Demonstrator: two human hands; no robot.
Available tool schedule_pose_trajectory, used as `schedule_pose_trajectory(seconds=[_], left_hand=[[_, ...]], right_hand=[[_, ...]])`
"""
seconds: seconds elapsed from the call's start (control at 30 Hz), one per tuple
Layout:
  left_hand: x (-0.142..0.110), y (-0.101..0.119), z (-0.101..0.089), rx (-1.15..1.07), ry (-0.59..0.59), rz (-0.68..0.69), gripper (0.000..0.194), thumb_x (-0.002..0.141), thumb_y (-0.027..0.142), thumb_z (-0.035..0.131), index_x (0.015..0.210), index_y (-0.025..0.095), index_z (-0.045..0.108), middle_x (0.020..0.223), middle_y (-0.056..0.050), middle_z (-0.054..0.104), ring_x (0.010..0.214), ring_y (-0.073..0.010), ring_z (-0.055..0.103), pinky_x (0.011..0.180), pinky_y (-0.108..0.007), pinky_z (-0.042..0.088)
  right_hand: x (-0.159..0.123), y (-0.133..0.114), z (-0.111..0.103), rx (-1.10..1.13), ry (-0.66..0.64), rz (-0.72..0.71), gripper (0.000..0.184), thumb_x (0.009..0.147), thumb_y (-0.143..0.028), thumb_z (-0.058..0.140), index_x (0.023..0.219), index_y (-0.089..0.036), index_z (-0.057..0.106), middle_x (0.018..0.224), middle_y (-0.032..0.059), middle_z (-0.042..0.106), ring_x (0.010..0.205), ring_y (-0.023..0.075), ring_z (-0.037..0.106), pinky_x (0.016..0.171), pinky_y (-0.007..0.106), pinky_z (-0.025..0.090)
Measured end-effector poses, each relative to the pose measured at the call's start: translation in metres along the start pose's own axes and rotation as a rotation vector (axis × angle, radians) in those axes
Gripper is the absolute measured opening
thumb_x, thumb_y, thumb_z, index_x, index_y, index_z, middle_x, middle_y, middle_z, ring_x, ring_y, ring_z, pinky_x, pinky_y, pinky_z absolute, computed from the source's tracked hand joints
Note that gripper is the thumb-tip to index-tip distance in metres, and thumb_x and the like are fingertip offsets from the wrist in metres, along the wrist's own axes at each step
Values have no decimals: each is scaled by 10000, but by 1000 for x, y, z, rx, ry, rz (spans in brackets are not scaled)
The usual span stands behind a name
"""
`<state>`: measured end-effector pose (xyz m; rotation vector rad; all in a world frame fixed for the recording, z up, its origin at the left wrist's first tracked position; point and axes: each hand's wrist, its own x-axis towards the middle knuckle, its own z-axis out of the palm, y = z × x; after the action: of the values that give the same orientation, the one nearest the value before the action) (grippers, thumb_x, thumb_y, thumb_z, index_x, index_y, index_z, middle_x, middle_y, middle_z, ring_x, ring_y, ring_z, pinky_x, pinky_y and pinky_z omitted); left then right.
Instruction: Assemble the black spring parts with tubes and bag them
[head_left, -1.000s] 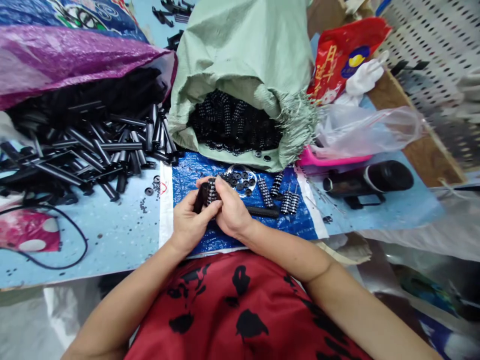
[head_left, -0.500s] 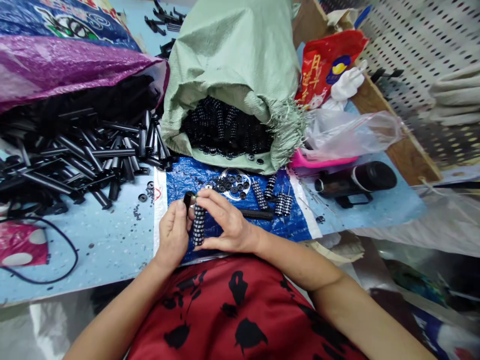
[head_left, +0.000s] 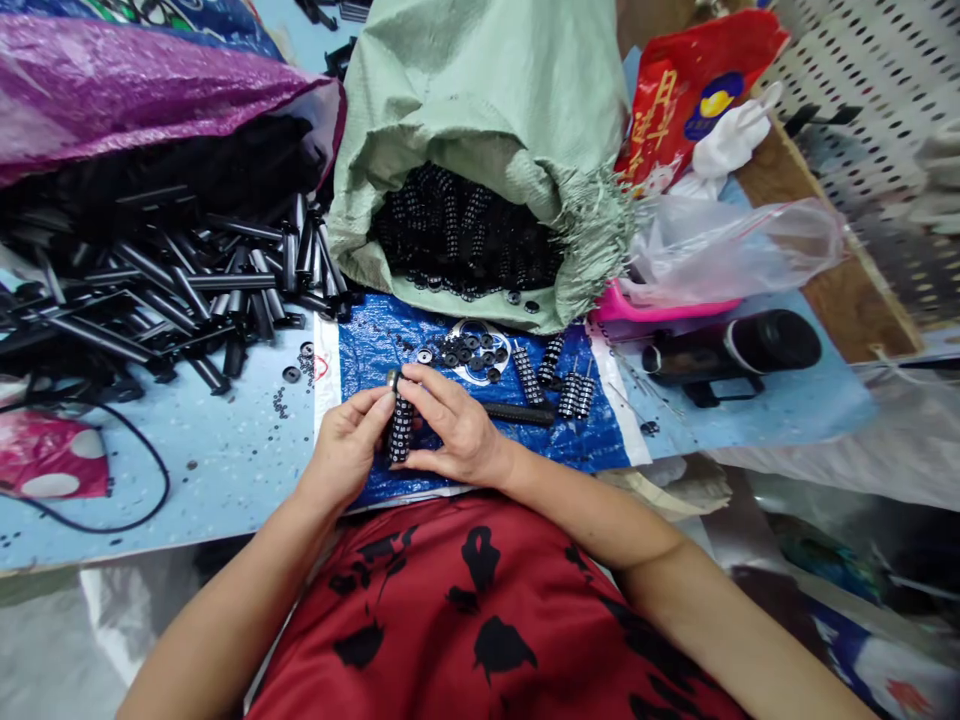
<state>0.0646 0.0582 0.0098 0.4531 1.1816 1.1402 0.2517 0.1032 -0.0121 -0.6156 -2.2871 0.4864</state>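
Note:
A black cylinder marked with rows of white characters [head_left: 400, 432] stands between my two hands in the head view. My left hand [head_left: 346, 440] pinches its upper left side. From the right, my right hand [head_left: 461, 430] grips it, with fingers at the top and the thumb near the lower end. A small shiny end piece [head_left: 393, 377] shows at the top; a dark edge runs down the left side, partly hidden by fingers. Several similar marked cylinders [head_left: 527, 375] lie to the right, some with thin rods sticking out. Small black discs [head_left: 472, 350] are scattered just beyond my hands.
A green woven sack [head_left: 480, 80] full of marked cylinders opens toward me. Black frame-like parts [head_left: 187, 285] pile up at left beside a purple bag [head_left: 150, 90]. At right lie a black flask-like object [head_left: 750, 350], a pink tray [head_left: 660, 308] and a red packet [head_left: 690, 100].
The black piece that stood up from my left fingers no longer shows separately. My left fingers have shifted onto the cylinder's upper end. The whole view has moved slightly.

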Motion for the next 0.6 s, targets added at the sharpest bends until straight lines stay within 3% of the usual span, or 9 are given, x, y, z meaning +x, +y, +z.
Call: schedule_pose_trajectory(seconds=[0.13, 0.3, 0.5, 0.6], left_hand=[[-1, 7, 5, -97, -98, -155, 535, 685, 501, 951, 1022, 165, 706, 864, -68, 771, 711, -217, 753, 621, -321, 630], [0, 3, 6, -62, 3, 27, 568, 702, 527, 935, 1057, 175, 666, 855, -48, 769, 612, -176, 722, 577, -294, 621], [-6, -3, 11, -71, -29, -12, 625, 706, 558, 921, 1130, 166, 683, 963, -79, 781, 711, -220, 763, 586, -317, 632], [-9, -3, 12, -91, -39, -44, 596, 723, 536, 917, 1128, 171, 677, 929, -67, 776, 745, -228, 773, 611, -319, 638]], right_hand=[[2, 0, -5, 53, 16, -2, 1155, 837, -679, 757, 1707, -175, 188, 1603, 201, 450, 1567, 267, 431, 1302, 435, 446], [-3, -3, -9, 93, -53, 128, 1284, 773, -742, 768, 1723, -187, 106, 1640, 211, 402, 1588, 286, 400, 1334, 473, 396], [-9, -6, 0, 70, 19, 66, 1015, 877, -533, 786, 1669, -168, 268, 1652, 224, 374, 1583, 276, 410, 1282, 440, 467], [-10, -6, 1, 79, 25, 75, 940, 875, -530, 786, 1624, -178, 339, 1623, 215, 414, 1550, 279, 458, 1255, 442, 496]])
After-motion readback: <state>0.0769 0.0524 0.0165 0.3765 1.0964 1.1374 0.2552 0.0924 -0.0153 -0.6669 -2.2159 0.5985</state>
